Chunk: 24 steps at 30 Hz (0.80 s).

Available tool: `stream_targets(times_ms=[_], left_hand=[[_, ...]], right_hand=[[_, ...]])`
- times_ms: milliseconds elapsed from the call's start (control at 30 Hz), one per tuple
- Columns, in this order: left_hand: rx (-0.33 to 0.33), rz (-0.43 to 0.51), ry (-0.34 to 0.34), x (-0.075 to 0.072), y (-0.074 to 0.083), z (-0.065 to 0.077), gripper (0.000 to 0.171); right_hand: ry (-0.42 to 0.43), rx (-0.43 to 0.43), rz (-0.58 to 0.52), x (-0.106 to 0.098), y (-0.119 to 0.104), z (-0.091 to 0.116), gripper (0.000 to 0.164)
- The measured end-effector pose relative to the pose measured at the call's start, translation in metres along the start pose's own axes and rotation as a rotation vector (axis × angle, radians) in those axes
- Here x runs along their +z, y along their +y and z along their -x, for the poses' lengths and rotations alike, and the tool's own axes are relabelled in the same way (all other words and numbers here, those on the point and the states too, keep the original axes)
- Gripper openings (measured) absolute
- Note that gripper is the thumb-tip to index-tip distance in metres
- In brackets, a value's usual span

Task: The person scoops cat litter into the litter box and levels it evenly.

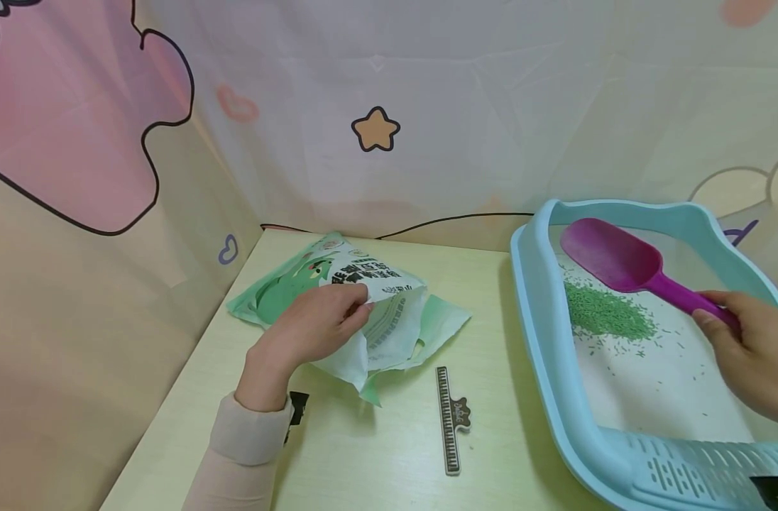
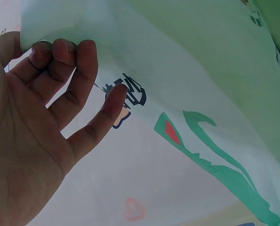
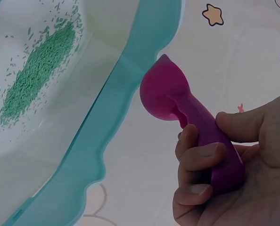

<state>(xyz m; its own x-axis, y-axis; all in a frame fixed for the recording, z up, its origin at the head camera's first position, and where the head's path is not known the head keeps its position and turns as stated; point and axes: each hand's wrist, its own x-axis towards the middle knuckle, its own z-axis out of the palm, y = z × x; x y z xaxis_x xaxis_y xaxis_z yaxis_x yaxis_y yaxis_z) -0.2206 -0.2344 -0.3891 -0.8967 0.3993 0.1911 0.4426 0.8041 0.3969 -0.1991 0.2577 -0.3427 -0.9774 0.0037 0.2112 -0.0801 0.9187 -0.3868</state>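
Note:
My left hand [image 1: 319, 323] pinches the open edge of a green and white plastic bag [image 1: 379, 273] lying on the table, its mouth facing toward me and to the right. In the left wrist view, the bag's film [image 2: 177, 70] spreads past the fingertips. A purple scoop [image 1: 619, 255] is gripped by its handle in my right hand [image 1: 756, 355], with no pellets visible in its bowl. Below the scoop, a heap of green pellets [image 1: 606, 312] lies on the white floor of a light blue litter box [image 1: 536, 305].
A long clip [image 1: 449, 426] with a brown bear-shaped tab lies on the table [image 1: 376, 461] between the bag and the box. Printed curtains [image 1: 459, 142] hang behind and at the left. Loose pellets are scattered around the heap.

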Motion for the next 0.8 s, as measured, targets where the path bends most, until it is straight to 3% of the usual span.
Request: stream_targets(times_ms=[233,567,800], left_hand=[[0.0,0.001,-0.001,0.0,0.001,0.0,0.035],[-0.006,0.003,-0.008,0.0,0.001,0.0,0.034],[-0.014,0.011,-0.005,-0.001,0.0,0.001,0.034]], right_hand=[[0.015,-0.052,-0.009,0.001,-0.008,0.007,0.04],[-0.045,-0.114,0.005,0.002,-0.024,0.019,0.045],[-0.086,-0.247,0.004,0.007,-0.035,0.028,0.035]])
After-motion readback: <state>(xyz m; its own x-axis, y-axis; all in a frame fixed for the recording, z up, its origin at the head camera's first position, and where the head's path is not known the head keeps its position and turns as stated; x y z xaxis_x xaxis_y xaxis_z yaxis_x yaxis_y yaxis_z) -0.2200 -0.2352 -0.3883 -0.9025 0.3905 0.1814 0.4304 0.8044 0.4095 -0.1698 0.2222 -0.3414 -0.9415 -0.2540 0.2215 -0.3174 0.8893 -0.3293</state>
